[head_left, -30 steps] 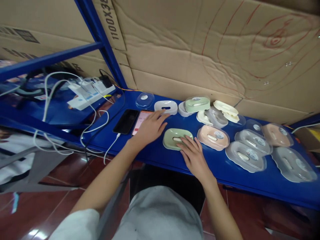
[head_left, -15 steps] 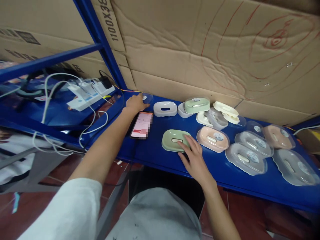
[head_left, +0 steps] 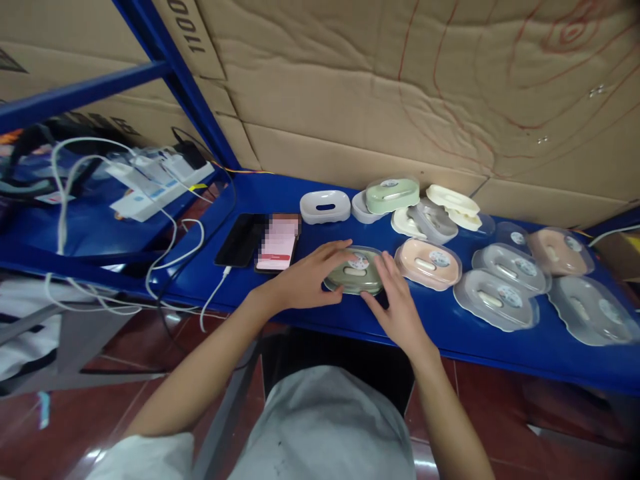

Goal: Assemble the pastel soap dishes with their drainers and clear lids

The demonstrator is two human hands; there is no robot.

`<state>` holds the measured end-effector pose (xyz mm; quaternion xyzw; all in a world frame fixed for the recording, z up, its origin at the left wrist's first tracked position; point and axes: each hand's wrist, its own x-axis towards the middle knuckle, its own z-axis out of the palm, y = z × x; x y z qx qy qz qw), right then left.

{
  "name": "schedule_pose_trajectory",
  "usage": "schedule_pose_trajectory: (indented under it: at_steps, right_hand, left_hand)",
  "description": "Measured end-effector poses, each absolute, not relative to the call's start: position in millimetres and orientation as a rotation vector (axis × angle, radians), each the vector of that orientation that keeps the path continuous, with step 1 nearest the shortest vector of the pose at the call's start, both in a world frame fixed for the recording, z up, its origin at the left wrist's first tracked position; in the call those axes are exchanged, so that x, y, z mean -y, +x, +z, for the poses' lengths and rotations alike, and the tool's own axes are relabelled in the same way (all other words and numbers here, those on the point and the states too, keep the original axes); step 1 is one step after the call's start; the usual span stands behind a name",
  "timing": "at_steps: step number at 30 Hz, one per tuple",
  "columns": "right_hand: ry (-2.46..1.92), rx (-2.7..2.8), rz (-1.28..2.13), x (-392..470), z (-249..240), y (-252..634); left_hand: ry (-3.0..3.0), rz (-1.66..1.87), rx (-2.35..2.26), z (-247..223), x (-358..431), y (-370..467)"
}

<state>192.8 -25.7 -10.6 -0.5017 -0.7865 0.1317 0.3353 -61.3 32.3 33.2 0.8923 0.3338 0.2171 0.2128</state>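
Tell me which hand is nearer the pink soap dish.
Right. The right hand rests on the green soap dish's right edge, just left of the pink soap dish. The left hand sits farther off, beyond the green soap dish.

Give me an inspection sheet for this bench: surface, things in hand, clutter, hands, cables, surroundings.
Surface: blue shelf, glossy, crowded along the back.
Things in hand: green soap dish with clear lid on it.
Clutter: pink dish, white dish, grey lidded dishes, two phones.
Hands: left hand and right hand flank the green dish, fingers on the lid.
Cables: white cable into a phone; power strip with cords.
Surroundings: cardboard behind; red tiled floor.
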Motion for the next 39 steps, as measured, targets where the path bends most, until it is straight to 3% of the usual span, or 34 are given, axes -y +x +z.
schedule_pose_trajectory:
  at_steps: [10, 17, 20, 24, 30, 39]
  right_hand:
    - [-1.303, 2.126, 0.160, 24, -14, 191]
    - [-1.331, 2.151, 0.063, 24, -14, 191]
    - [-1.342, 2.151, 0.032, 25, -12, 190]
    - [-1.343, 2.159, 0.025, 26, -10, 190]
    - [-1.326, 2.107, -0.113, 23, -11, 186]
    - [-1.303, 2.473, -0.163, -8, 14, 149]
  left_hand:
    - [2.618, 0.701, -1.006, 2, -28, -54]
    - [2.608, 0.693, -0.967, 17, -46, -64]
    - [2.611, 0.703, -1.216, 29, -79, -75]
    - [2.643, 0.443, -1.616, 38, -123, -88]
    - [2.621, 0.319, -1.684, 36, -150, -89]
    - [2.517, 0.708, -1.859, 61, -136, -105]
